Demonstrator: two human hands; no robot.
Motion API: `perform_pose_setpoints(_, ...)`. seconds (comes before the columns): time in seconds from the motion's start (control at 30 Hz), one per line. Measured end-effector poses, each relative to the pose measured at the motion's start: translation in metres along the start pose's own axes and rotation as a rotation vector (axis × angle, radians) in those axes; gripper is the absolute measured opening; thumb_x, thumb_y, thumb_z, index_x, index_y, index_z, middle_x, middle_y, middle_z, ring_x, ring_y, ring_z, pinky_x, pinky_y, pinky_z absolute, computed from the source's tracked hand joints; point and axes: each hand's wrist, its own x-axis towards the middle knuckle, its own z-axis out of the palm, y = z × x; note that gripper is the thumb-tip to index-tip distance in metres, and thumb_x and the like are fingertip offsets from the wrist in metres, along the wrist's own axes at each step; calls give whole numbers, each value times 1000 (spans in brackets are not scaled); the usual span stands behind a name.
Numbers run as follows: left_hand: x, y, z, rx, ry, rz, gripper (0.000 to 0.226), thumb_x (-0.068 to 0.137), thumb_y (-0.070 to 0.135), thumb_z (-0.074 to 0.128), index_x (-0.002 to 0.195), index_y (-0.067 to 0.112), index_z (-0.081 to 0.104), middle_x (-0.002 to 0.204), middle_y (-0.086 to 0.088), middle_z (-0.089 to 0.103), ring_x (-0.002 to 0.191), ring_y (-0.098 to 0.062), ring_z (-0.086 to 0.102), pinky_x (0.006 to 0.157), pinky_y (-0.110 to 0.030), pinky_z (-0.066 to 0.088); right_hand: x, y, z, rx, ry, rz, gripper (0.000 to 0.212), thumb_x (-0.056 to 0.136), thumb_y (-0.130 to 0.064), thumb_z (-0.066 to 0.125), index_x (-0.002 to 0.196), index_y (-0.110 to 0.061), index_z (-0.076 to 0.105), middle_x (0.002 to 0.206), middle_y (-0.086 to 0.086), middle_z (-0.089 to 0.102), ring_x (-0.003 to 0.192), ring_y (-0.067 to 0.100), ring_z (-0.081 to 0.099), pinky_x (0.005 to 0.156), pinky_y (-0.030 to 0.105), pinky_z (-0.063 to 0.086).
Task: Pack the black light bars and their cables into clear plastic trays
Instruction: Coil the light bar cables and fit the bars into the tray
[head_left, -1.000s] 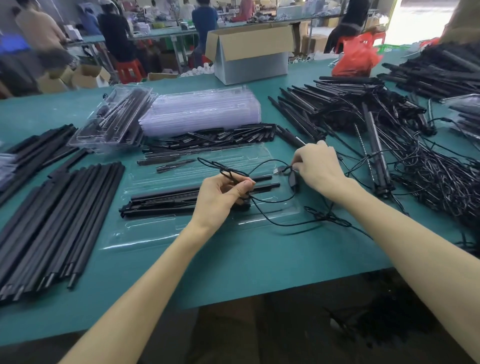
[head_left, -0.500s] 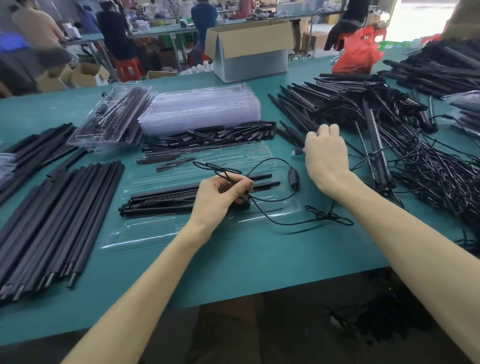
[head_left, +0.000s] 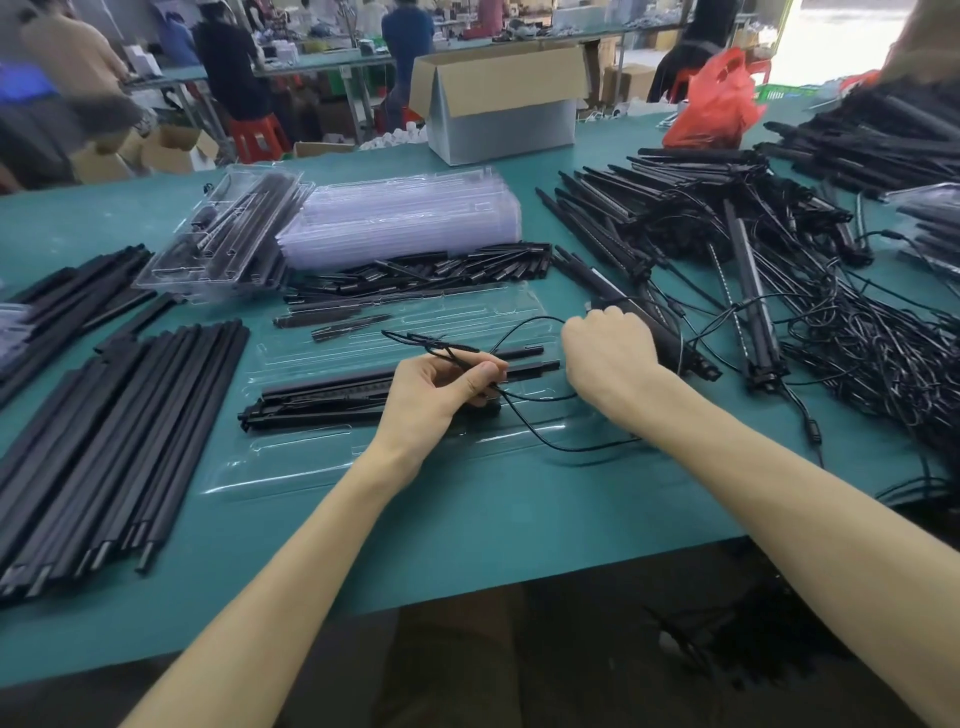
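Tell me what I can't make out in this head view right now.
All in the head view:
- Right hand: its back faces the camera, hiding the fingers, so its grip is unreadable.
- Cable, pinched by the left hand: its near run passes under the right forearm.
- Light bars in the clear tray: a middle stretch is covered by the left hand.
- Black bar stack: cut off by the left frame edge.

The clear moulded plastic tray (head_left: 291, 470) is glossy and see-through, with pale glints along its ridges, like the stack of clear plastic trays (head_left: 405, 223). The long black light bars (head_left: 311, 397) look smooth and matt. The thin black cable (head_left: 569, 450) has a faint sheen. The teal table covering (head_left: 467, 545) is smooth and matt. The brown cardboard box (head_left: 498, 78) looks dull and papery. The red plastic bag (head_left: 717, 104) is shiny and crinkled.
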Motion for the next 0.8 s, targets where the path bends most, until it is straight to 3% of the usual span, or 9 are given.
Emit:
perform_pose_setpoints(0.1,-1,0,0,4,-3,2,8,93,15,71,96,13,79,95,-6,78,89,-16,72,75,-22,56,1,1,-6,195,-14,72,17,91,-3,56,107,-4,58,115,19,63,105,38,60,72,34,36)
perform_pose_setpoints(0.17,-2,1,0,13,-5,10,8,93,15,72,96,12,78,96,-6,78,88,-16,71,75,-22,56,1,5,-11,375,14,141,6,92,-8,52,87,-5,51,103,22,61,91,40,58,70,35,35)
perform_pose_setpoints(0.27,-3,0,2,46,-31,30,8,91,12,72,98,11,78,97,-6,78,86,-14,70,77,-22,55,0,12,-18,637,139,203,27,89,-13,50,65,-5,43,79,15,54,69,36,49,62,36,36)
perform_pose_setpoints(0.4,-4,2,4,281,-102,197,12,86,7,77,97,9,80,105,-3,73,97,-12,68,85,-21,52,-4,12,-35,1175,218,170,16,88,-17,59,86,-5,70,68,7,72,66,19,72,65,31,55)
perform_pose_setpoints(0.5,-8,0,10,484,-164,361,19,85,4,77,102,10,79,112,-5,65,101,-16,66,91,-24,50,-9,5,-46,1469,169,88,11,89,-18,71,98,-12,67,81,9,74,74,26,73,57,31,52)
perform_pose_setpoints(0.6,-12,1,13,547,-187,389,33,85,12,80,117,13,72,119,-2,56,97,-17,65,93,-30,52,-13,-2,-52,1604,138,44,20,88,-20,76,100,-13,63,96,15,73,76,23,70,57,27,50)
perform_pose_setpoints(0.7,-17,0,11,684,-164,420,56,82,24,84,131,14,59,124,-1,44,98,-15,60,92,-16,46,-13,-3,-57,1668,155,55,24,88,-20,77,103,-9,63,98,13,72,74,19,69,56,25,50)
perform_pose_setpoints(0.8,-18,2,14,662,-59,333,55,83,11,82,130,5,54,124,-12,44,93,-15,62,81,-16,51,-11,-1,-56,1686,185,115,27,88,-20,76,107,-4,63,92,7,70,71,16,67,54,22,50)
